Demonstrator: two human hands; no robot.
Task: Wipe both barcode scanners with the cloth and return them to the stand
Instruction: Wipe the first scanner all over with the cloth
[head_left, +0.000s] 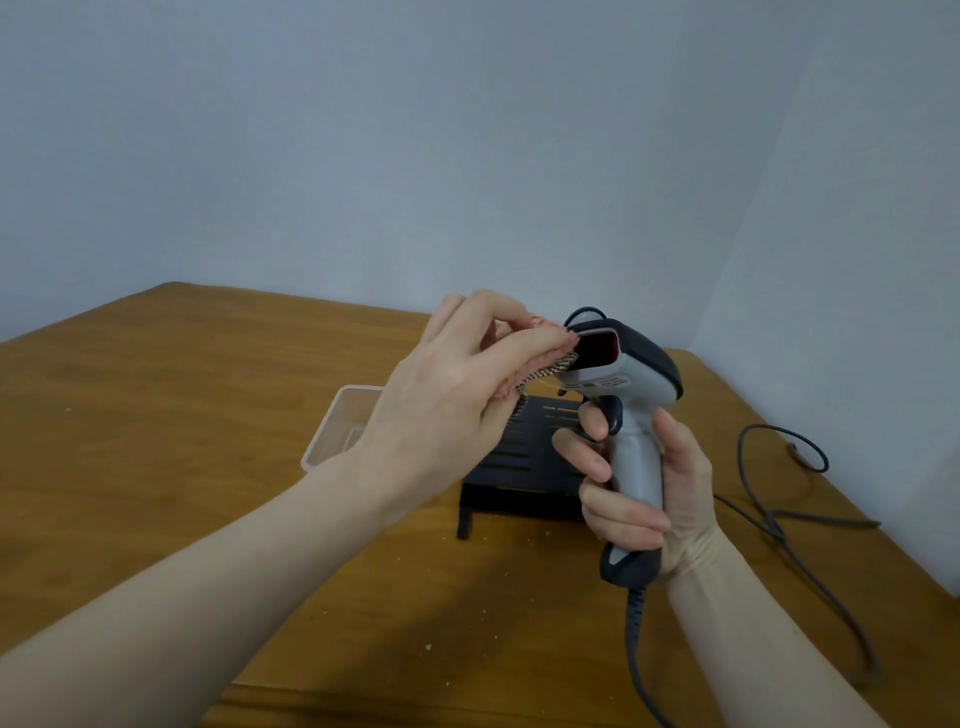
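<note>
The person's right hand (641, 483) is wrapped around the grip of a grey and black barcode scanner (631, 395), holding it upright above the wooden table (156, 441) with its red window turned toward the other hand. The left hand (457, 395) pinches a bunched pink cloth (524, 358) between thumb and fingers and presses its edge against the rim of that window, so I judge the wiping of this scanner to be under way, at the face of the head. A coiled cable (636, 639) hangs from the base of the handle. Behind and below the hands sits the black slotted stand (519, 467), and nothing rests on the part of it I can see. I make out only 1 scanner; a second grey cable (779, 519) trails across the table to the right, but what it belongs to I cannot tell. So whether this is scanner 1 or 2 stays unclear. What is left, at the least: finish this one and set it back on the stand. A clear plastic container (340, 426) lies just left of the stand.
</note>
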